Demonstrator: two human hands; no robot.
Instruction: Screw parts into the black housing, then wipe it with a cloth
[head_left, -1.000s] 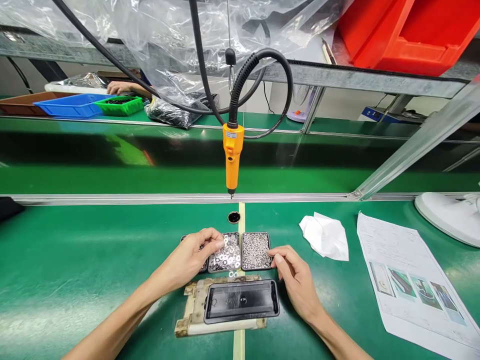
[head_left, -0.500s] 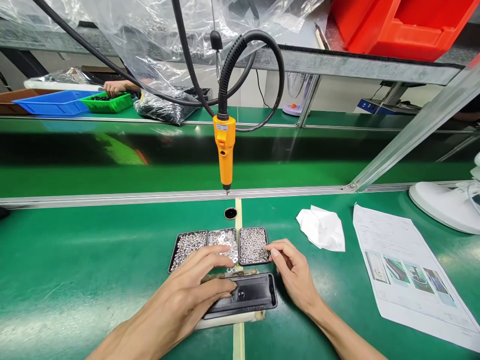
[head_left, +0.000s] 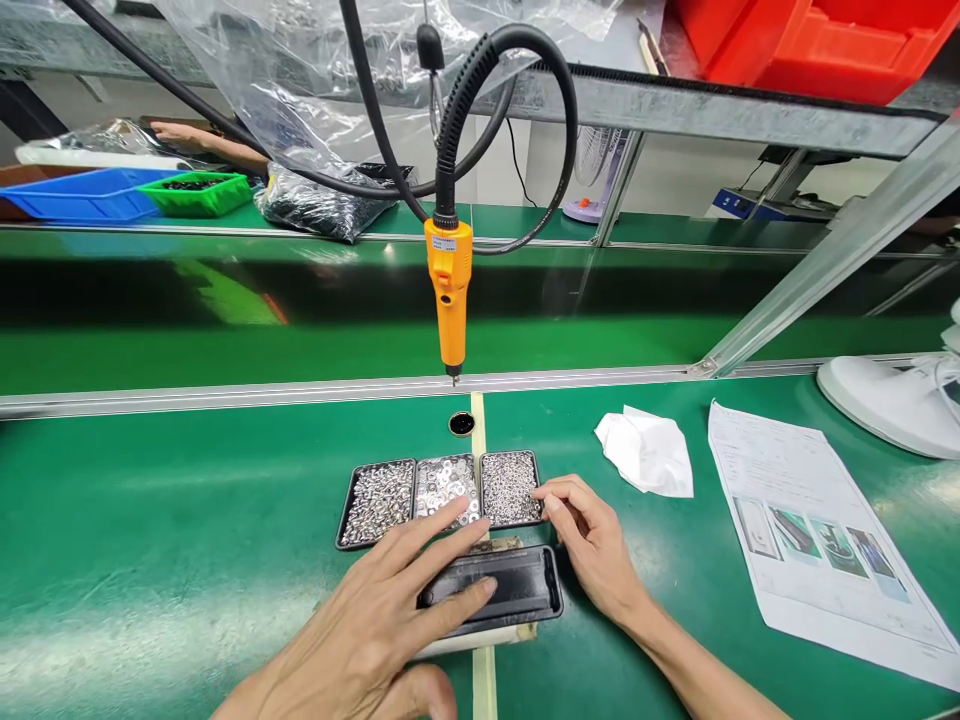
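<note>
A green workbench (head_left: 150,520) is stretching across the view, with an orange screwdriver (head_left: 448,300) hanging on its cable above the middle. A printed sheet (head_left: 810,540) and a white cloth (head_left: 646,452) are lying to the right. The left hand (head_left: 367,625) is lying open, fingers spread flat on a black cover (head_left: 517,590) that is sitting on a worn block. The right hand (head_left: 592,540) is curling loosely, fingertips pinching at the right edge of the three small trays (head_left: 442,487) of silver washers and screws, just behind the cover.
</note>
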